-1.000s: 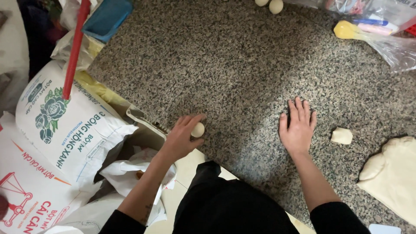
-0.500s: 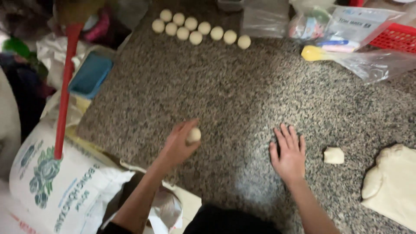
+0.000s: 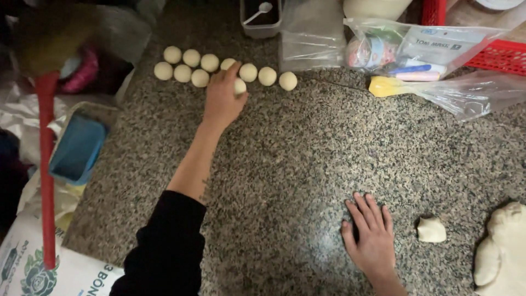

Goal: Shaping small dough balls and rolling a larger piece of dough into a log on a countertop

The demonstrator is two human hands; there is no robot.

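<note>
the left hand (image 3: 223,98) reaches far across the speckled stone counter (image 3: 296,159) to the rows of small dough balls (image 3: 192,66) near the far edge. its fingers are curled around one dough ball (image 3: 240,86), which shows at the thumb side of the hand and sits on the counter just beside the other balls, touching or nearly touching its neighbours. the grip is loosely closed on that ball, not spread. the right hand (image 3: 371,235) lies flat on the counter near the person, fingers extended and close together, palm down, holding nothing. just to its right lies a small torn dough piece (image 3: 432,229), apart from the hand, and beyond that a large lump of dough (image 3: 501,249) at the right edge.
</note>
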